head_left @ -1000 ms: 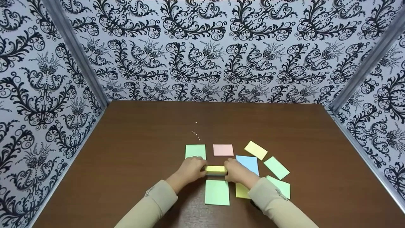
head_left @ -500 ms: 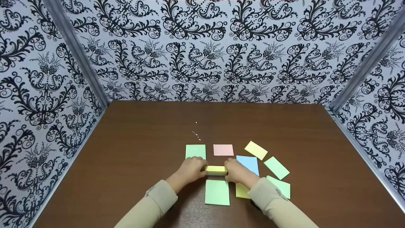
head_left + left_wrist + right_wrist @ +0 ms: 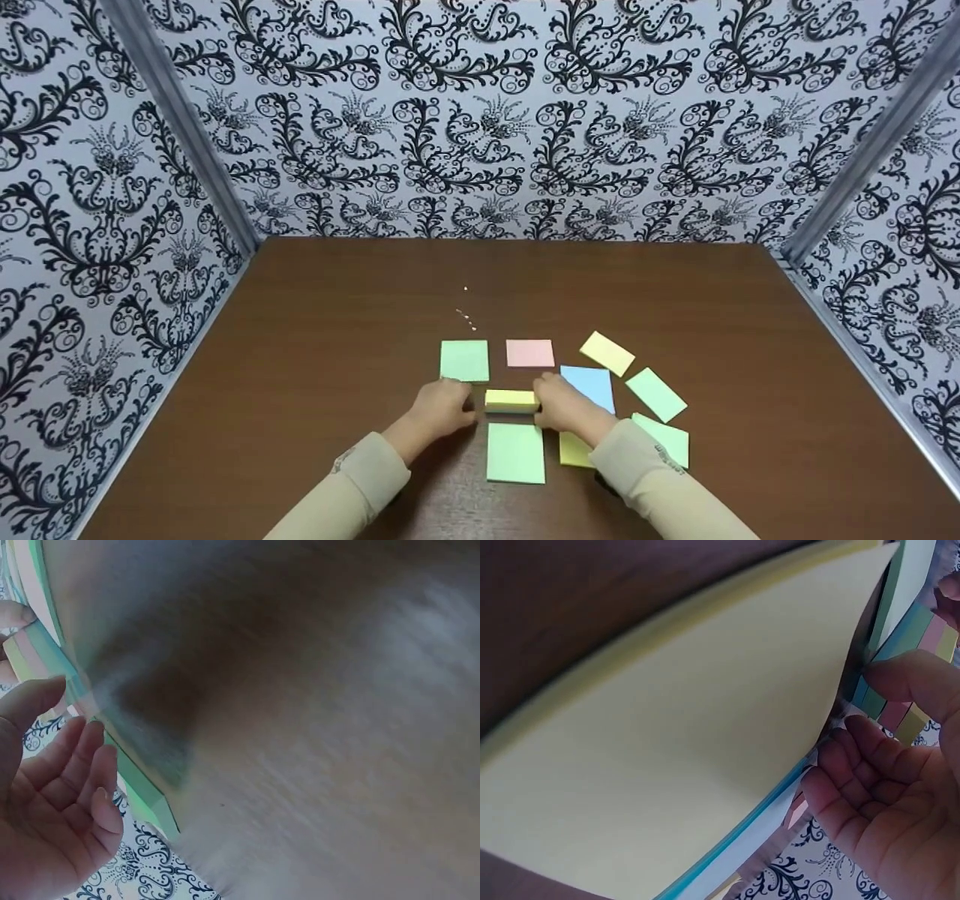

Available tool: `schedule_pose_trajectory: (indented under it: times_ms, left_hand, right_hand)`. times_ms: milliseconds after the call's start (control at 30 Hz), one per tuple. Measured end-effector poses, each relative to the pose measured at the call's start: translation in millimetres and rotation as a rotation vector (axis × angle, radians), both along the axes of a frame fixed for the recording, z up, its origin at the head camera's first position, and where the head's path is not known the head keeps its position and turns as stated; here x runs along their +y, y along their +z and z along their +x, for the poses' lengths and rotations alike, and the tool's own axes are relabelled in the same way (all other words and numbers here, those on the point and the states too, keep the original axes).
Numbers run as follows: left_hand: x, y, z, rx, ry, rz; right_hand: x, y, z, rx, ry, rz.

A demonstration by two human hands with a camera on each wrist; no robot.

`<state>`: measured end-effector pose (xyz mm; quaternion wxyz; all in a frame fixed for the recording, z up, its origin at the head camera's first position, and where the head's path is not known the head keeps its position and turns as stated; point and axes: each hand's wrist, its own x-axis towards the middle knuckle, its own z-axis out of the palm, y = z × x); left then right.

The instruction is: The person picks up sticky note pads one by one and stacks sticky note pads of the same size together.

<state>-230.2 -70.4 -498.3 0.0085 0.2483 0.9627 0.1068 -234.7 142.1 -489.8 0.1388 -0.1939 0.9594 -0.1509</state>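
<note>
A stack of sticky note pads (image 3: 511, 401), yellow on top with pink and teal layers below, lies in the middle of the group on the table. My right hand (image 3: 562, 405) holds its right end; the right wrist view shows the thumb (image 3: 907, 676) at the near side and the fingers (image 3: 855, 780) toward the far side. My left hand (image 3: 441, 409) is off to the stack's left, a small gap between them. Its fingers (image 3: 79, 780) are loosely curled around nothing. A green pad (image 3: 515, 453) lies just in front of the stack.
Behind lie a green pad (image 3: 464, 361) and a pink pad (image 3: 530, 353). On the right are a blue pad (image 3: 589, 386), a yellow one (image 3: 576, 451) partly under the right forearm, and several tilted pads. White specks (image 3: 466, 319) mark the brown table (image 3: 337, 315). Patterned walls enclose it.
My left hand has let go of the stack's left end and moved slightly left and toward me. The right hand and the stack have stayed in place.
</note>
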Motion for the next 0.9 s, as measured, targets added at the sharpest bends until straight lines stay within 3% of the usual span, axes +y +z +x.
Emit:
schedule_pose_trajectory:
  times_ms: [333, 500, 733, 900]
  left_hand:
    - [6, 1.1, 10.4, 0.088, -0.041, -0.096]
    - [8, 3.0, 7.9, 0.109, -0.046, -0.115]
    - [11, 2.8, 2.6, 0.134, -0.059, -0.085]
    - [10, 3.6, 1.1, 0.124, -0.066, -0.062]
  right_hand:
    - [9, 12.1, 4.6, -0.029, -0.027, -0.046]
    - [18, 14.2, 7.1, 0.068, 0.039, -0.078]
    - [21, 6.6, 8.6, 0.2, 0.171, -0.032]
    - [17, 3.9, 8.3, 0.239, 0.177, 0.004]
